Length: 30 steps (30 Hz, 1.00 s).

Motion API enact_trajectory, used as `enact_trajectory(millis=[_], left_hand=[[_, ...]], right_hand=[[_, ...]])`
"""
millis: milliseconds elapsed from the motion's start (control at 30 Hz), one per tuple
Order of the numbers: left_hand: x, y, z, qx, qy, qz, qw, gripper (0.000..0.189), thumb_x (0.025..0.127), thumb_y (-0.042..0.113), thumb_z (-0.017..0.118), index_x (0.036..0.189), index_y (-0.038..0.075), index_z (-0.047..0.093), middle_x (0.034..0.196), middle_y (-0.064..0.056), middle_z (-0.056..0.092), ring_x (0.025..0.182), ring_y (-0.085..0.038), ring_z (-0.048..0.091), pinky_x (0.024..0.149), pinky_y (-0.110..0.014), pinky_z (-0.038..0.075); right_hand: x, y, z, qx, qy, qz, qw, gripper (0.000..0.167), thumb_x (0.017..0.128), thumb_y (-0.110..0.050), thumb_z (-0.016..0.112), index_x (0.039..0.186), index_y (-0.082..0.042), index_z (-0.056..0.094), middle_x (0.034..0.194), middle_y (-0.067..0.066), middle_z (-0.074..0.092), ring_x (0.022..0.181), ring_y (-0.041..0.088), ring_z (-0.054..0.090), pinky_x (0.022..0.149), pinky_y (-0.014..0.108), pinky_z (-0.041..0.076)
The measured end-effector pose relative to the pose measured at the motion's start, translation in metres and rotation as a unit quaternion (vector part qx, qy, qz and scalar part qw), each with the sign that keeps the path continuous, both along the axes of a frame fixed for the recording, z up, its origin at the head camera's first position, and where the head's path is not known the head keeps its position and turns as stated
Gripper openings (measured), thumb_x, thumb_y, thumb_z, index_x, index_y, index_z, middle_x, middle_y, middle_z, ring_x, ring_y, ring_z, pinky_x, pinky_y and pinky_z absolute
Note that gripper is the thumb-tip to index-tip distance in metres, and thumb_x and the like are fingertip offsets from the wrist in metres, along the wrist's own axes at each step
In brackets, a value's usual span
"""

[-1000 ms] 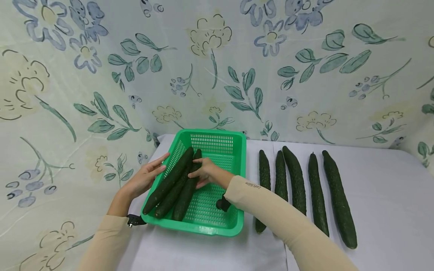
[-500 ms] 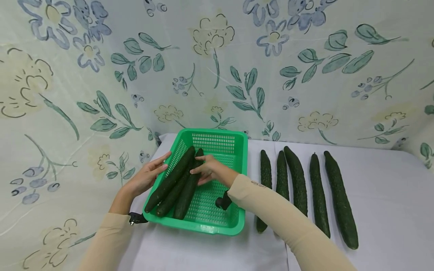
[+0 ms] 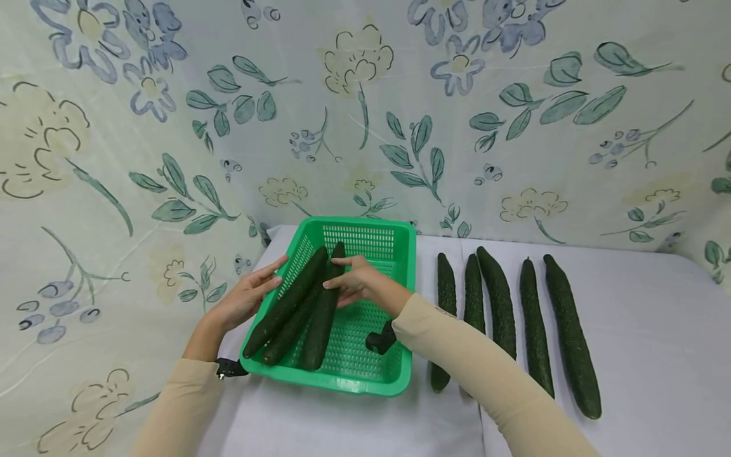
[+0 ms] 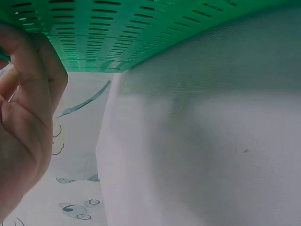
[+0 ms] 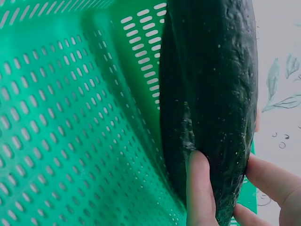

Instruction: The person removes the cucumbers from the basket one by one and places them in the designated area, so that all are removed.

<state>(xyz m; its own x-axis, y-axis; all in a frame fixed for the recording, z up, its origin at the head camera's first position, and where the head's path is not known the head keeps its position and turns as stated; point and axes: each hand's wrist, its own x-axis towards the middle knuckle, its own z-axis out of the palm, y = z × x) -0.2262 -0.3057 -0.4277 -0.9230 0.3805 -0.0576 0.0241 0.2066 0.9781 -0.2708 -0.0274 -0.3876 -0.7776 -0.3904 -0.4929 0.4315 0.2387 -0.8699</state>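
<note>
My right hand (image 3: 360,282) grips a dark green cucumber (image 3: 320,327), with the thumb on one side and fingers on the other. In the right wrist view this cucumber (image 5: 214,84) leans over a darker one, and fingertips press its skin. It lies inside a green plastic basket (image 3: 412,254), to the right of two other cucumbers: one (image 3: 285,308) along the left wall, one (image 3: 291,333) partly hidden between. My left hand (image 3: 245,301) holds the basket's left rim. In the left wrist view the left hand's fingers (image 4: 30,66) bend at the basket's slotted wall (image 4: 108,33).
Right of the basket, several cucumbers (image 3: 571,336) lie in a row on the white tablecloth (image 3: 657,330); my right sleeve (image 3: 474,362) covers parts of some. A flower-patterned cloth (image 3: 354,127) hangs behind and on the left.
The cucumber in my right hand has shifted right and slightly away, leaving a wider gap beside its neighbour at the near end. My left hand stays at the rim.
</note>
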Motion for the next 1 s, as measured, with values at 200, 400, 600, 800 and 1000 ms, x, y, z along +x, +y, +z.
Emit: enact_trajectory(millis=[200, 400, 600, 800, 1000], left_hand=[[-0.001, 0.0, -0.001, 0.003, -0.001, -0.003, 1.0, 0.056, 0.109, 0.026, 0.046, 0.161, 0.022, 0.024, 0.159, -0.022, 0.018, 0.042, -0.015, 0.021, 0.044, -0.03, 0.026], [0.0, 0.001, 0.001, 0.005, -0.003, -0.001, 1.0, 0.057, 0.109, 0.025, 0.046, 0.161, 0.021, 0.024, 0.157, -0.022, 0.02, 0.042, -0.016, 0.021, 0.044, -0.032, 0.024], [0.0, 0.0, 0.0, 0.01, -0.003, -0.003, 0.9999, 0.057, 0.109, 0.024, 0.046, 0.161, 0.02, 0.023, 0.159, -0.021, 0.018, 0.043, -0.015, 0.019, 0.045, -0.032, 0.024], [0.001, -0.001, -0.001, 0.014, -0.001, -0.005, 0.9999, 0.057, 0.109, 0.022, 0.045, 0.161, 0.02, 0.023, 0.159, -0.019, 0.022, 0.043, -0.015, 0.021, 0.044, -0.03, 0.026], [0.001, -0.001, -0.002, 0.015, 0.004, -0.009, 0.9998, 0.056, 0.109, 0.023, 0.045, 0.161, 0.019, 0.022, 0.159, -0.021, 0.02, 0.042, -0.013, 0.023, 0.043, -0.029, 0.026]], right_hand=[[-0.001, 0.009, 0.009, -0.004, 0.008, 0.005, 0.9999, 0.074, 0.091, -0.005, 0.074, 0.154, -0.024, 0.041, 0.121, 0.03, 0.056, 0.062, 0.03, 0.068, 0.084, 0.054, 0.053], [0.0, 0.019, 0.018, -0.016, 0.012, 0.003, 0.9998, 0.074, 0.091, -0.006, 0.074, 0.154, -0.026, 0.042, 0.116, 0.026, 0.06, 0.06, 0.028, 0.068, 0.086, 0.053, 0.052], [-0.001, 0.031, 0.024, -0.031, 0.018, -0.003, 0.9993, 0.073, 0.091, -0.006, 0.074, 0.154, -0.027, 0.042, 0.124, 0.023, 0.06, 0.066, 0.027, 0.069, 0.087, 0.053, 0.052], [0.0, 0.045, 0.027, -0.049, 0.031, -0.007, 0.9983, 0.072, 0.091, -0.007, 0.074, 0.153, -0.028, 0.043, 0.128, 0.02, 0.061, 0.07, 0.027, 0.07, 0.083, 0.05, 0.054], [0.0, 0.063, 0.029, -0.063, 0.052, -0.014, 0.9966, 0.072, 0.091, -0.006, 0.073, 0.153, -0.027, 0.043, 0.129, 0.023, 0.06, 0.065, 0.025, 0.07, 0.072, 0.045, 0.058]])
